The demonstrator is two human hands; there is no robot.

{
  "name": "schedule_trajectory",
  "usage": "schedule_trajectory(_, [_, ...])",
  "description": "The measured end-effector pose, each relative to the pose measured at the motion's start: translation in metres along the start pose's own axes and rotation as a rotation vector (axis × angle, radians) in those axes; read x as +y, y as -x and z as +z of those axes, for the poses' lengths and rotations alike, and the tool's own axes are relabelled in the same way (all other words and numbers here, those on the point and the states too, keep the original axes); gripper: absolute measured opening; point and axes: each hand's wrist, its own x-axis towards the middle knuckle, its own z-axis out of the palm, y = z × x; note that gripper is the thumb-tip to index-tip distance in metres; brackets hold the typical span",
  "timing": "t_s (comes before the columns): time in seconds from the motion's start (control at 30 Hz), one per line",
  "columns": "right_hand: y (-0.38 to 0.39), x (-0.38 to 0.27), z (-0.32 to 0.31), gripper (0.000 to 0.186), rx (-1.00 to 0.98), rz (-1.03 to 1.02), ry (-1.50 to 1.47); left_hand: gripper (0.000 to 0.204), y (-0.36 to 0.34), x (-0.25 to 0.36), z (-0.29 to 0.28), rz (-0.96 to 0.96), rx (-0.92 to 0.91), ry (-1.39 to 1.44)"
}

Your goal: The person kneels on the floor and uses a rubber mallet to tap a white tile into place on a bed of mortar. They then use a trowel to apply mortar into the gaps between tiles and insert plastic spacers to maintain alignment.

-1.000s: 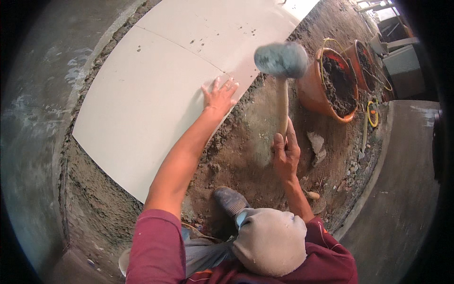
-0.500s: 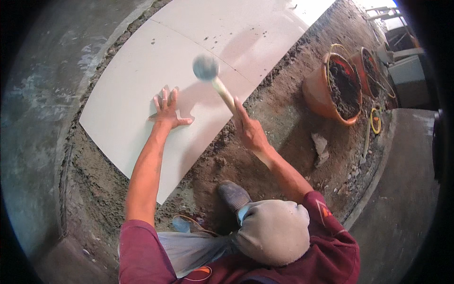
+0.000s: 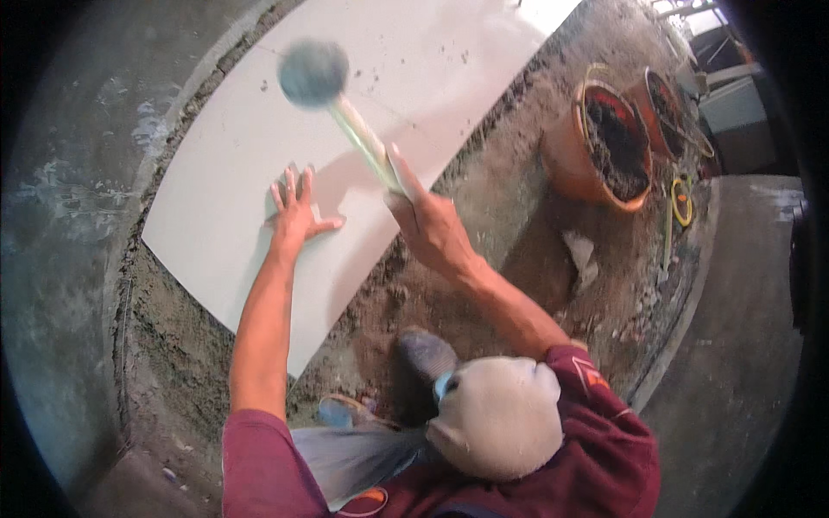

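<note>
A large pale tile surface [image 3: 203, 233] lies on rough mortar [image 3: 160, 337], crossed by a thin seam. My left hand [image 3: 295, 209] is flat on it, left of the mallet's handle, fingers spread and nothing held. My right hand [image 3: 425, 223] grips the wooden handle of a mallet [image 3: 313, 73] near the tile's right edge. The mallet's round dark head is blurred and appears raised over the tile, up and left of my left hand. Small dark specks dot the tile.
Two orange buckets [image 3: 561, 151] of dark mix stand on the dirt at right, near a yellow coiled item [image 3: 682, 200] and a broken pale fragment [image 3: 580, 255]. A concrete strip [image 3: 734, 285] borders the right, another [image 3: 78, 224] the left. My boot [image 3: 419, 354] is below.
Since a second ago my left hand has moved leftward across the tile. My right hand has swung the mallet up and to the left, from beside the bucket to over the tile.
</note>
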Motion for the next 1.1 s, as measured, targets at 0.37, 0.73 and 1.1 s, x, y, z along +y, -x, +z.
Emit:
schedule_trajectory(0.37, [0.004,0.003,0.005,0.069,-0.158,0.160,0.132,0.146,0.002,0.003,-0.005,0.027,0.065,-0.015])
schedule_trajectory(0.73, [-0.036,-0.023,0.011,0.069,-0.123,0.128,0.140,0.149,-0.002,-0.013,0.004,0.056,0.143,0.080])
schedule_trajectory(1.1, [-0.013,-0.027,0.022,0.067,-0.107,0.031,0.213,0.145,0.051,-0.045,0.023,-0.107,0.132,0.155])
